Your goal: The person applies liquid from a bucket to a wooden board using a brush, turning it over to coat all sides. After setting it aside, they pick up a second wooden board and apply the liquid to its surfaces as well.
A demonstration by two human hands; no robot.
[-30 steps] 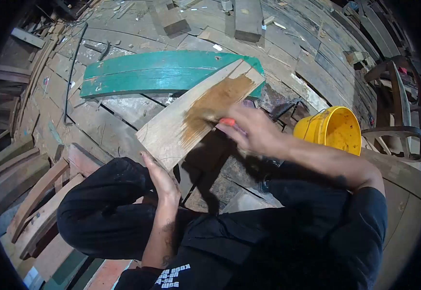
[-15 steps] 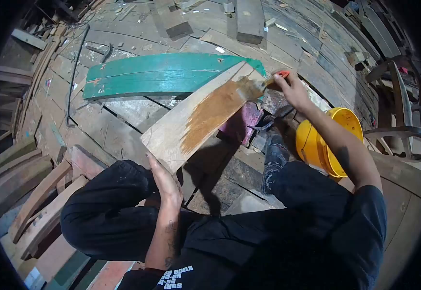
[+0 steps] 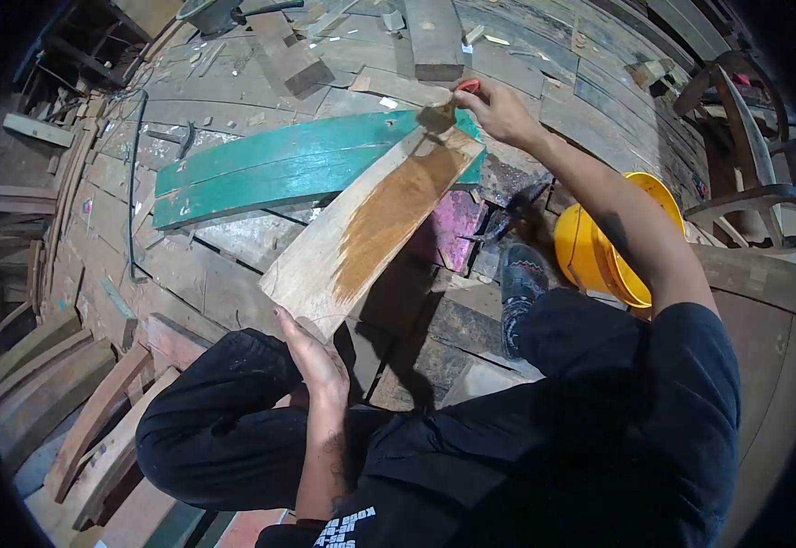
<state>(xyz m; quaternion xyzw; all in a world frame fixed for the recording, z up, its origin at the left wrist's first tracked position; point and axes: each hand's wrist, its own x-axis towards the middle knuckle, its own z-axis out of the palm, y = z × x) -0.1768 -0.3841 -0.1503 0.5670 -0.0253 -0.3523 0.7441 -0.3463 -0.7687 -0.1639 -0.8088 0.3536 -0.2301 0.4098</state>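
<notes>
A pale wooden board (image 3: 311, 248) slants up and away in front of me, a wet-looking brown coat covering much of its face. My left hand (image 3: 316, 358) holds the near end, palm against the edge and part of the fingers hidden. In my right hand (image 3: 506, 114) is a paintbrush (image 3: 435, 118) with a red-orange handle. Its bristles are at the far end of the board, over the left corner. Beneath that far end lies a curved green plank (image 3: 256, 175), partly covered by the board.
A yellow bucket (image 3: 579, 248) stands right of my foot, under my right forearm. Curved wooden pieces (image 3: 97, 402) are stacked at the left. Wood blocks (image 3: 434, 46) lie on the plank floor ahead, and a wooden chair (image 3: 747, 128) is at the right. A pink piece (image 3: 457, 228) lies below the board.
My right hand and the paintbrush have moved left and away, from the right edge to the board's far left corner. The brown coat reaches further across the far end. My left hand keeps its hold.
</notes>
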